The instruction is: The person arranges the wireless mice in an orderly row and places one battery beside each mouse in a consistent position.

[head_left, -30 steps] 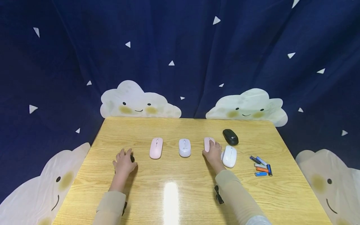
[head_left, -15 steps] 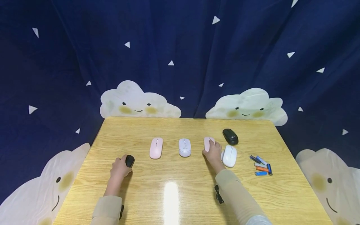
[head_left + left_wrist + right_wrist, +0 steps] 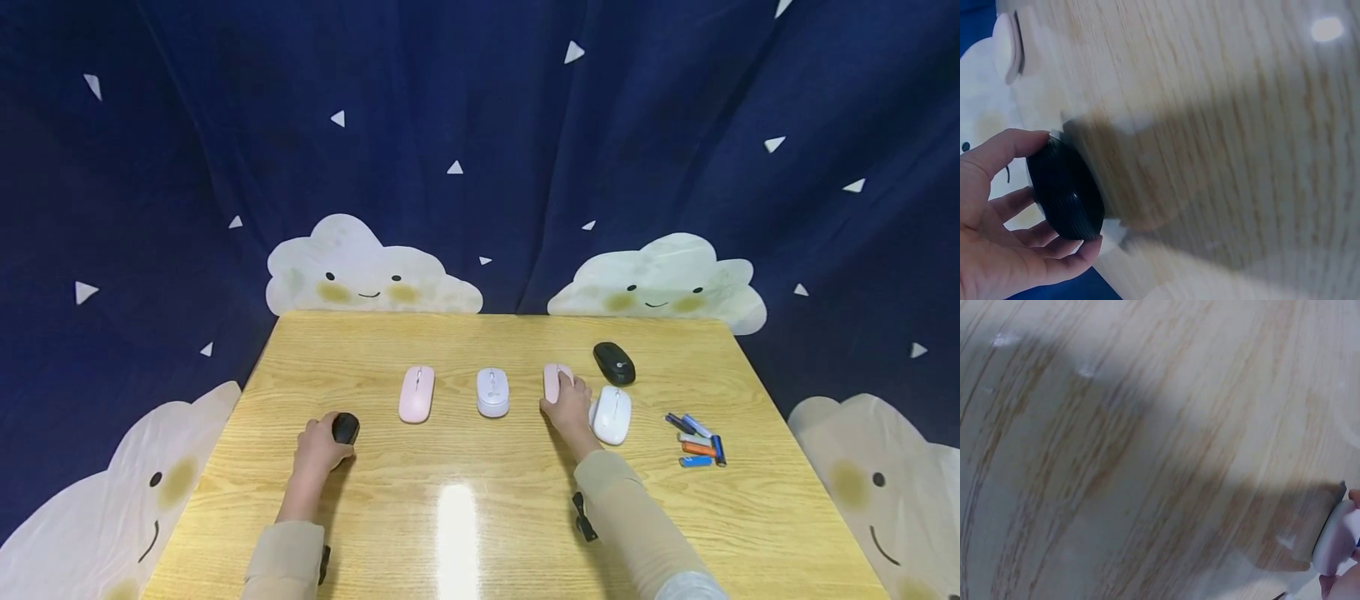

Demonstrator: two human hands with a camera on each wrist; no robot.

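My left hand (image 3: 318, 450) grips a black computer mouse (image 3: 346, 428) at the left of the table. In the left wrist view the thumb and fingers clasp the sides of this dark mouse (image 3: 1066, 187), which stands at the table surface. My right hand (image 3: 570, 410) holds a small pink mouse (image 3: 555, 380) right of the middle, covering its rear part. At the right edge of the right wrist view, fingertips (image 3: 1330, 582) pinch the pale pink mouse (image 3: 1334, 542), and most of the hand is out of frame.
Another pink mouse (image 3: 417, 395) and a white mouse (image 3: 492, 392) lie between the hands. A second white mouse (image 3: 612, 415) is just right of my right hand, with a black mouse (image 3: 615, 363) behind it. Several batteries (image 3: 697, 450) lie farther right on the wooden table (image 3: 390, 517).
My left hand, with fingers spread over the black mouse a second ago, has shifted slightly left and nearer and closed round its sides. The right hand stays in place on the pink mouse.
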